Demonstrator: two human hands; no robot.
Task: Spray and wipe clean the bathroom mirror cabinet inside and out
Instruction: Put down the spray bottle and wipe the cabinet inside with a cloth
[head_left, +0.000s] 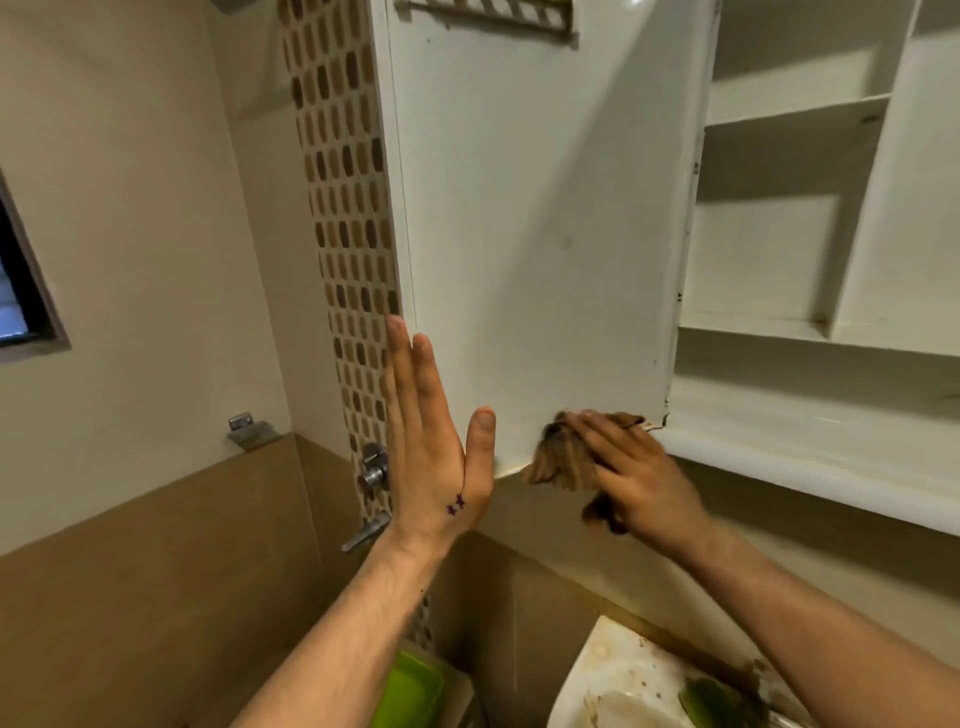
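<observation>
Mirror cabinet (795, 109) on the wall above the sink (613, 670), with the door (545, 208) swung open to the left and showing its white inner face. Left hand (431, 457) flat at the free edge of the door, fingers (410, 374) straight and together, thumb apart, holding nothing, only steadying. Right hand (634, 478) at the lower edge of the door, fingers (602, 431) spread and nearly straight over a brown cloth (561, 462), pressing it to the panel.

Seems stiff and rather light as a panel, but free on the hinge, so probably swings away under a push. Better to brace at the outer edge, as here. Probably mirror glass on the hidden face, so fragile: no hard pressing. Soft and limp as for the cloth, easy to bunch, best kept under the whole palm. Looks cracked and stained at the lower corner near the hinge, so only gentle rubbing there.
</observation>
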